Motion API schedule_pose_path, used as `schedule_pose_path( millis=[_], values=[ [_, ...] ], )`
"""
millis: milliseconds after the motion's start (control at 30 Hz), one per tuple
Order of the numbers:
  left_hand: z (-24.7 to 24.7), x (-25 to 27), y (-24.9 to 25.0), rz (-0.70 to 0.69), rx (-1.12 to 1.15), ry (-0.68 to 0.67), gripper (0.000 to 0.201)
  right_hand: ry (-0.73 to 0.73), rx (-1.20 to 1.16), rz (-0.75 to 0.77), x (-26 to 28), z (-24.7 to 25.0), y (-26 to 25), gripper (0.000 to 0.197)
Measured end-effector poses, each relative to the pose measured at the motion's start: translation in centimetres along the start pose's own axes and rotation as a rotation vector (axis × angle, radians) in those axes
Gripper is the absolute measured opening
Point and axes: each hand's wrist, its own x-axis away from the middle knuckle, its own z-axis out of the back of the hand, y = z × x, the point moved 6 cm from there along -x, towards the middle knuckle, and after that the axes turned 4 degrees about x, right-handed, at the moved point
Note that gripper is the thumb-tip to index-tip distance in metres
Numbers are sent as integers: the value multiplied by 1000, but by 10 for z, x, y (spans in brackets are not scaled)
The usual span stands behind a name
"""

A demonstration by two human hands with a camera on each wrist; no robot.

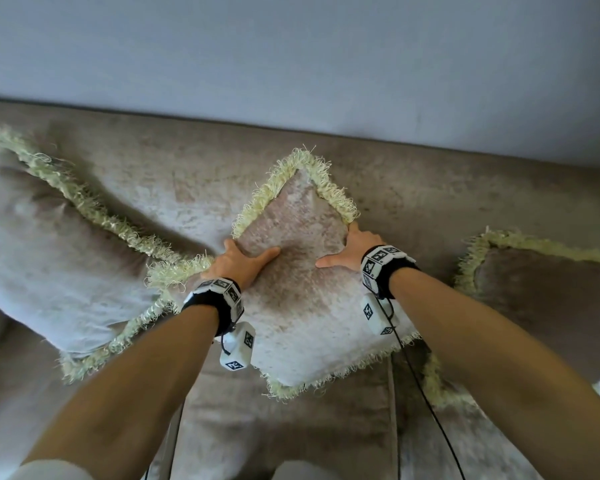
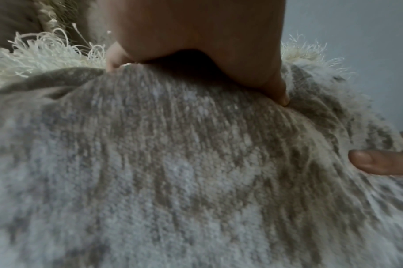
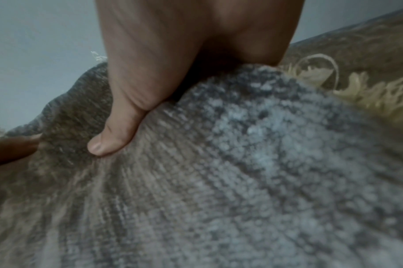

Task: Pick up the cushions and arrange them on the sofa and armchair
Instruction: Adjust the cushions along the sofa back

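A beige velvet cushion [image 1: 302, 306] with a pale yellow fringe stands on one corner against the sofa backrest [image 1: 187, 161]. My left hand [image 1: 238, 259] grips its left edge, thumb on the front and fingers hidden behind. My right hand [image 1: 347, 252] grips the right edge the same way. In the left wrist view the cushion [image 2: 173, 172] fills the picture below my left hand [image 2: 196, 45], whose thumb presses into the pile. In the right wrist view my right hand [image 3: 150, 54] lays its thumb on the cushion [image 3: 219, 181].
A larger fringed cushion [image 1: 42, 258] leans on the sofa at the left, its corner touching the held one. Another fringed cushion [image 1: 541, 299] lies at the right. A grey wall [image 1: 291, 57] rises behind the backrest. The seat [image 1: 291, 427] shows below.
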Motion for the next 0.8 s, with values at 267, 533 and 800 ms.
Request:
schedule_pose_path(
  millis=[267, 533, 800],
  values=[
    [-1, -23, 4, 45, 64, -12, 133, 48, 36, 56, -24, 16, -10, 131],
    [-24, -34, 2, 66, 35, 33, 131, 18, -5, 34, -42, -8, -2, 137],
    [-22, -36, 6, 27, 13, 54, 123, 91, -29, 3, -37, -14, -1, 125]
  ],
)
